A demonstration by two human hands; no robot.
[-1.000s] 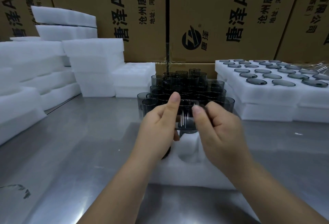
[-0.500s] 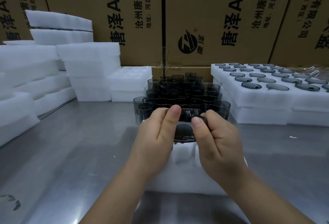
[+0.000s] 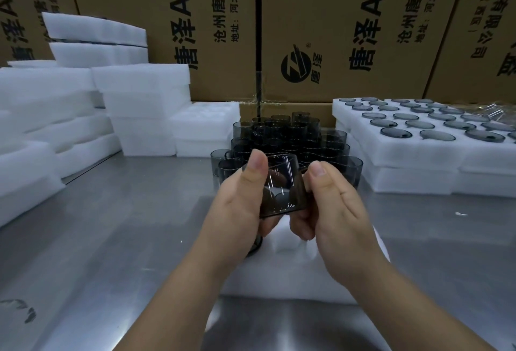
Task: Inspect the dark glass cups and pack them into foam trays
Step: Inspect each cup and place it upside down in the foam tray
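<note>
Both hands hold one dark glass cup point(image 3: 282, 186) in the air over a white foam tray point(image 3: 296, 272). My left hand point(image 3: 237, 205) grips its left side with the thumb on the rim. My right hand point(image 3: 332, 205) pinches its right side, thumb up. The cup is tilted, its rim away from me. Behind it stands a stacked cluster of dark glass cups point(image 3: 287, 138) on the steel table. One dark cup point(image 3: 255, 244) sits in the tray, mostly hidden under my left hand.
Filled foam trays point(image 3: 418, 149) with cups in their pockets are stacked at the right. Piles of foam trays point(image 3: 139, 105) stand at the left and back. Cardboard boxes point(image 3: 335, 29) wall the rear. Bare steel table point(image 3: 111, 239) lies at the front left.
The cup has been turned in my hands: half a second ago its round end faced me, now its side wall does. Both hands stay in about the same place.
</note>
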